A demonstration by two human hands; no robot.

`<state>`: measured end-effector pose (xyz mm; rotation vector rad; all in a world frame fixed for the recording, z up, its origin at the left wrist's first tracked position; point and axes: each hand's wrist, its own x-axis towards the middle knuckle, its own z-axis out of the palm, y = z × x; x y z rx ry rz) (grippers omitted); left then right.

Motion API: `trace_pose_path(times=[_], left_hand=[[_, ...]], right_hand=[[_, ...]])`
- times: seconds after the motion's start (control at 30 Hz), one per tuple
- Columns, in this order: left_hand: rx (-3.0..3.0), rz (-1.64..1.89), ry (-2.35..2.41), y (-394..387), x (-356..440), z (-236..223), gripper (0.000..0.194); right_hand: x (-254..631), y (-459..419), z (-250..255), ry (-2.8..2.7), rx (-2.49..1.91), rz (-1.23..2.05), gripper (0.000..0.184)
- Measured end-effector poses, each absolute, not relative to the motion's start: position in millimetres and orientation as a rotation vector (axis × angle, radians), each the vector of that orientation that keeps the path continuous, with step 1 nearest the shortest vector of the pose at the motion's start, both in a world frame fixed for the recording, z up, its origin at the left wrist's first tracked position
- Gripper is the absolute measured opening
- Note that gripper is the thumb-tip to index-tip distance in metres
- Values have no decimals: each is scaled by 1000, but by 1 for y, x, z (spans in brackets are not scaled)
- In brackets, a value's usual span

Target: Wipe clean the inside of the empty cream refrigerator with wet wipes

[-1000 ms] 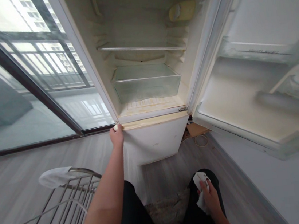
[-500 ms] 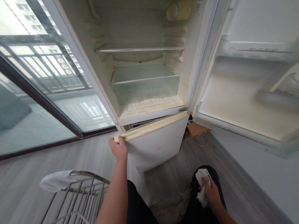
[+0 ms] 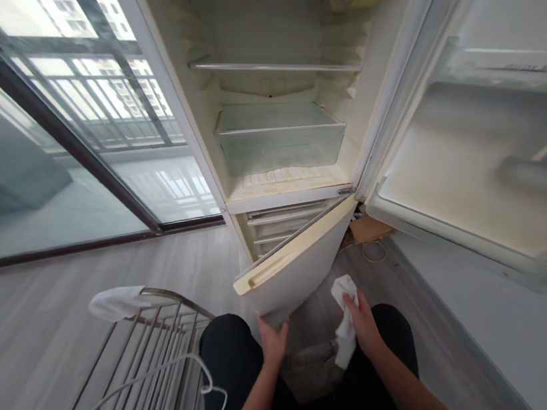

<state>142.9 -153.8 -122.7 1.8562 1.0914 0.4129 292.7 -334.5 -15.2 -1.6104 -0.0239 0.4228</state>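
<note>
While the left hand, thumb spread, sits against the flat white lower refrigerator door just ahead, its ungripped edge may swing unchecked; right hand pinches crumpled white cloth.

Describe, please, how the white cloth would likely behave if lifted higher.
The white cloth would probably flop rather than stay stiff, since its lower end droops below the right hand. It should feel light, being a small, crumpled piece bunched in one hand.
</note>
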Motion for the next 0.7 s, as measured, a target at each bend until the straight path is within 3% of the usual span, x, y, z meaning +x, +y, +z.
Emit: trace_pose_path(times=[0.13,0.3,0.47,0.7], left_hand=[[1974,-80,776,-216,135,-174,61],[2060,-325,640,-233,135,-198,79],[2087,-506,636,-239,107,-196,85],[2125,-712,646,-251,62,-200,87]], right_hand=[[303,-266,29,-382,-1755,138,61],[296,-233,63,-1075,-2032,-353,48],[291,-211,94,-1492,-2208,-205,28],[295,-201,106,-1544,-2237,-152,30]])
